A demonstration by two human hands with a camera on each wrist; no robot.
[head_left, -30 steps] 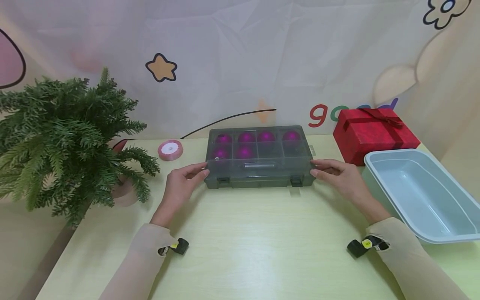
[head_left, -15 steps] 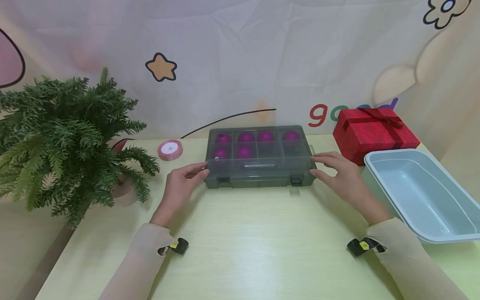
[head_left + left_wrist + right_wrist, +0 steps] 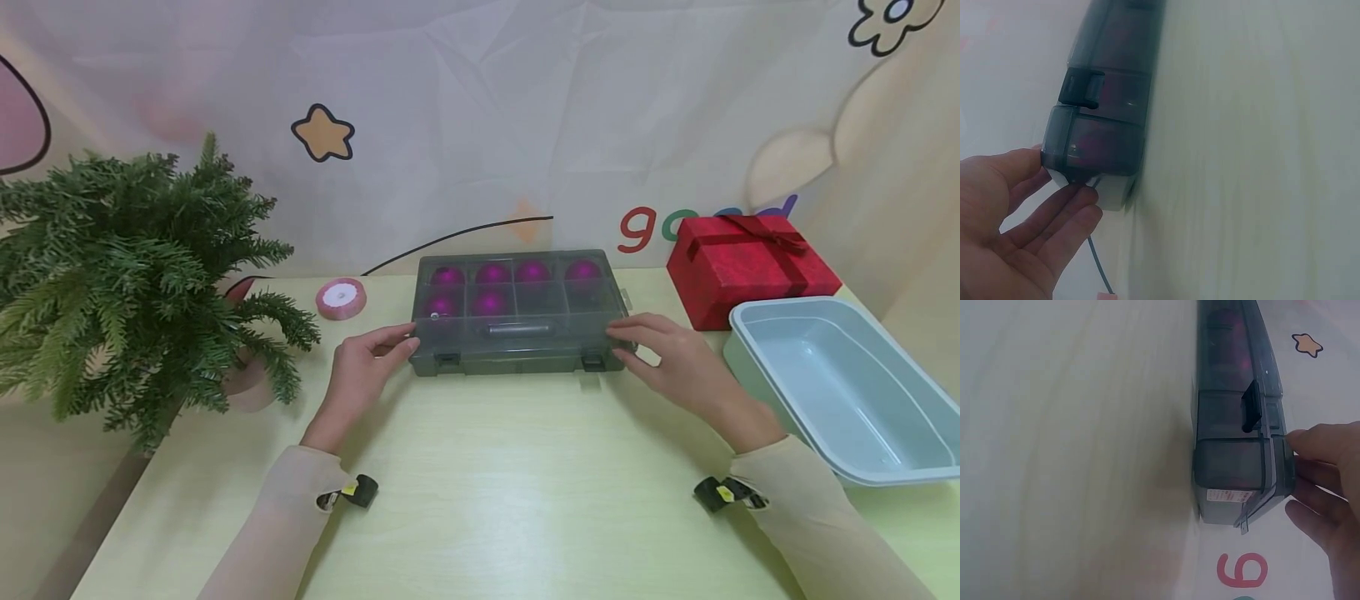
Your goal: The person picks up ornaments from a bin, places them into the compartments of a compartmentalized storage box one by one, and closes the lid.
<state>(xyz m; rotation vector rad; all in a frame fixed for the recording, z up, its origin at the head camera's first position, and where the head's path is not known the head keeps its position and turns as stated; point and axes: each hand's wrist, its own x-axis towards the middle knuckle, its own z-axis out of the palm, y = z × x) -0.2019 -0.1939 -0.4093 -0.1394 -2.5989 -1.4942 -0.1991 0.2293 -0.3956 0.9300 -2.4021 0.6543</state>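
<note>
A smoky see-through compartment box (image 3: pixel 525 343) lies near the back of the table, with several shiny purple balls (image 3: pixel 489 302) showing through its lid. At its left front corner my left hand (image 3: pixel 356 371) pinches the end, thumb and fingers on either side, as the left wrist view also shows. My right hand (image 3: pixel 686 367) holds the opposite corner; its fingers lie over the lid's edge and the thumb is lower, near the front. In the right wrist view a dark latch (image 3: pixel 1250 407) stands out from the box front. Whether the lid is lifted there I cannot tell.
Left of the box lies a pink ribbon roll (image 3: pixel 341 298), beside a potted artificial fir tree (image 3: pixel 142 283). At the right are a red gift box (image 3: pixel 738 279) and a pale blue plastic basin (image 3: pixel 840 383). A printed cloth (image 3: pixel 450 150) hangs behind the table.
My right hand's fingers first spread off the box's right side, then moved left and onto the lid's corner. The left hand and the box stay where they were.
</note>
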